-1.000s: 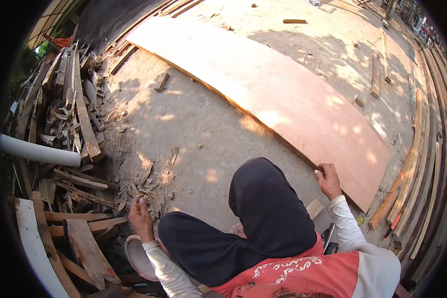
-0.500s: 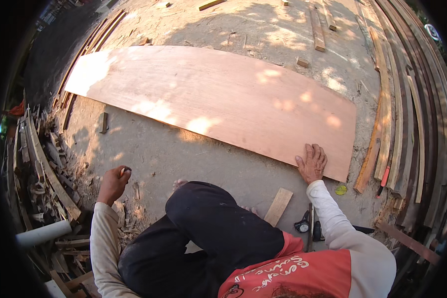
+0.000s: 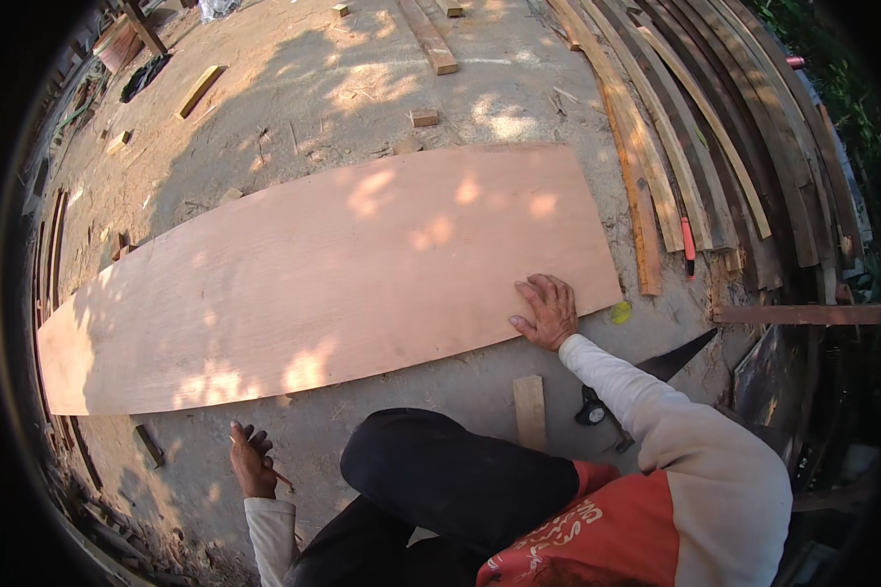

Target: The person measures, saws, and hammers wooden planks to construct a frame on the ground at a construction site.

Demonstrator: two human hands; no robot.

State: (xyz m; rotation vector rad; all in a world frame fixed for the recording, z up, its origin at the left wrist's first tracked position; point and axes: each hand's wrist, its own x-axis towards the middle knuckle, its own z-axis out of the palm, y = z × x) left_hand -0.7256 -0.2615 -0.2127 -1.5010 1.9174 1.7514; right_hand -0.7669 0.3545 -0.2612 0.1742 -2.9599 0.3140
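A long reddish plywood sheet point(image 3: 362, 274) lies across the ground in front of me, dappled with sunlight. My right hand point(image 3: 550, 311) rests on its near edge close to the right end, fingers spread and stretched out over the wood. Off the sheet's near edge, toward the left, is my left hand point(image 3: 253, 460), its fingers closed around a thin pencil point(image 3: 284, 480) that sticks out below the palm. Most of the pencil is hidden by the hand.
A short wood offcut point(image 3: 530, 412) lies by my knee. Right of it are a black round tool point(image 3: 591, 407) and a handsaw blade point(image 3: 680, 356). Long timber strips point(image 3: 715, 147) are stacked at the right, with a red-handled tool point(image 3: 688, 245) on them. A small block point(image 3: 148, 446) lies at left.
The view has swung to the right. My left hand has come nearer the plywood's near edge, still holding the pencil. My right hand stays on the sheet near its right end.
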